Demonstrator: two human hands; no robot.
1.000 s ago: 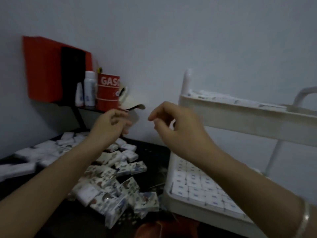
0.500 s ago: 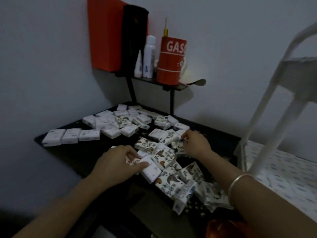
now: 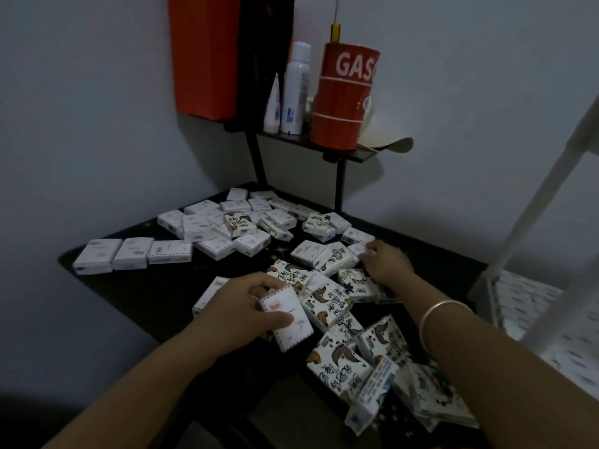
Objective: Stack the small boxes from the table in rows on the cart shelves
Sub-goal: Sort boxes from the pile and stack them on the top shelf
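Gathering boxes (image 3: 327,299) off the worktop (image 3: 152,286), the left hand (image 3: 240,306) grips one box (image 3: 288,322) in curled fingers (image 3: 264,283) while the right hand (image 3: 385,262) reaches among others, grip unclear; next probably comes carrying them to the cart shelf (image 3: 531,306).

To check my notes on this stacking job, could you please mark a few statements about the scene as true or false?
1. The left hand grips a white box. True.
2. The red GAS can stands on the black table. False: the can stands on the raised shelf above the table.
3. The right wrist bears a silver bangle. True.
4. The right hand reaches into the cart. False: the right hand is down among the small boxes on the table.
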